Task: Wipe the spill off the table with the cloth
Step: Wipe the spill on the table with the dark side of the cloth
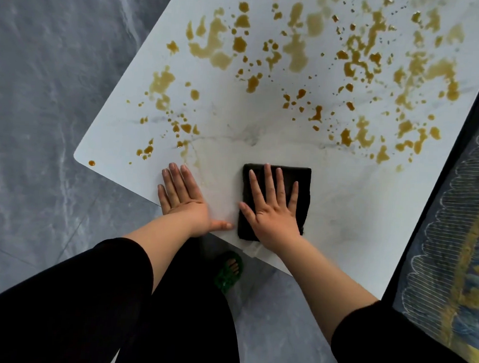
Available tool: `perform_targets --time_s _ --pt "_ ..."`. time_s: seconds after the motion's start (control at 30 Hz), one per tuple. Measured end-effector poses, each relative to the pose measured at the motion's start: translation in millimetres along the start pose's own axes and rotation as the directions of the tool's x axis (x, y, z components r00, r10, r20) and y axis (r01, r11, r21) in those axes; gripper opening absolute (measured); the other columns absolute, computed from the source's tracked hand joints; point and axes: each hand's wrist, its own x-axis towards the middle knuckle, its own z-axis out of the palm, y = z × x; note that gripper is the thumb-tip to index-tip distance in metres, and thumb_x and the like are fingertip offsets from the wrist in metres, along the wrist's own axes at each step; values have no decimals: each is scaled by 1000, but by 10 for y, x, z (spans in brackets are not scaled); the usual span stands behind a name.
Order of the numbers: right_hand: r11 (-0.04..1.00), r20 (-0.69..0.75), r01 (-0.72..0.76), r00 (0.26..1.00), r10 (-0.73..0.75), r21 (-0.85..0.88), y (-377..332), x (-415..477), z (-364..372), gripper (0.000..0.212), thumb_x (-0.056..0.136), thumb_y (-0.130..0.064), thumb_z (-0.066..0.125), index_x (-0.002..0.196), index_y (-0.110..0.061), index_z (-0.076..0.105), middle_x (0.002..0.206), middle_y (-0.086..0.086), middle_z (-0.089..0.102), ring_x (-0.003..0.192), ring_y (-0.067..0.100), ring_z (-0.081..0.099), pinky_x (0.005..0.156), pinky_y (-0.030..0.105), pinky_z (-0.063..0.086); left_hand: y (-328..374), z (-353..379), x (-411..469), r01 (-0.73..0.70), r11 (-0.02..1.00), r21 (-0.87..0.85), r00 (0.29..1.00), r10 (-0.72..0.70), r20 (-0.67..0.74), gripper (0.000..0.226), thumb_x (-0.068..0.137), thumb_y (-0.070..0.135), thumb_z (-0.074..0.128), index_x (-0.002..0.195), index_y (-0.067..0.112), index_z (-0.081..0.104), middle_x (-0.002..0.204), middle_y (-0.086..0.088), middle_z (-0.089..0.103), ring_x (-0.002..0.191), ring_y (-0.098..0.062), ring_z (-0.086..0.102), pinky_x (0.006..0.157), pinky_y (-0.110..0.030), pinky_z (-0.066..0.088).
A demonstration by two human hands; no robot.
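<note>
Most of the spill (295, 53) remains on the table (342, 214); the right hand (273, 211) presses flat on the cloth (302, 176), the left hand (182, 195) rests open, empty.

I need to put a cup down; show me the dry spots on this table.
Dry: the strip along the near edge, right of the cloth up to the table edge, and between both hands. Crowded: brown spill blotches cover the far half and left corner.

Head view, steeply down, close overhead.
</note>
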Motion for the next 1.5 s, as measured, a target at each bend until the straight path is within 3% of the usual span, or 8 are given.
perform_targets --time_s 0.17,0.37,0.6,0.87,1.13,1.3,1.5 --pt "995 88 74 994 -68 -65 41 68 -57 63 91 -67 1 140 -46 -32 148 -11 -43 137 13 -39 107 48 -30 -25 -4 -1 -26 1000 -11 1000 26 7 167 45 88 68 101 5 -67 107 -16 -73 97 -28 -70 86 -43 -41" --pt "979 45 200 979 -198 -47 -421 992 -382 58 93 -64 5 137 -50 -30 146 -13 -42 132 10 -44 106 47 -31 -50 5 25 -29 999 -26 1000 29 2 167 45 85 71 96 6 -68 104 -14 -74 96 -28 -70 86 -43 -42" --pt "806 108 515 855 -507 -290 -66 458 -263 60 96 -60 7 151 -39 -7 160 -2 -12 147 22 -13 116 55 -8 -107 29 24 -88 995 -53 996 87 -16 161 54 85 65 100 4 -66 112 -18 -70 104 -32 -66 90 -46 -40" --pt "842 61 476 876 -478 -253 -623 1095 -463 58 93 -63 5 145 -46 -15 161 -6 -14 146 17 -19 115 52 -15 -117 70 44 -71 997 -35 996 69 -58 162 54 84 66 105 2 -65 115 -18 -70 107 -32 -66 91 -45 -41" --pt "686 133 639 758 -639 -348 -316 1040 -493 57 98 -58 9 150 -42 -7 161 -3 -10 147 21 -14 117 54 -7 -96 65 55 -56 998 -32 998 55 -34 162 55 84 65 104 1 -64 112 -19 -70 111 -34 -62 92 -47 -40" --pt "694 138 640 760 -635 -331 -443 1038 -498 57 97 -58 11 151 -43 -1 162 -3 -6 148 22 -9 117 55 -2 -73 44 39 -36 999 -25 999 36 -10 159 59 83 64 102 -2 -63 110 -22 -70 113 -36 -59 99 -49 -34" --pt "692 120 638 758 -641 -338 -773 1328 -576 55 98 -57 10 151 -45 -2 162 -6 -7 148 19 -10 117 53 -7 -71 34 38 -33 999 -22 999 33 -4 159 60 82 65 102 0 -64 107 -20 -72 110 -35 -60 93 -47 -36"
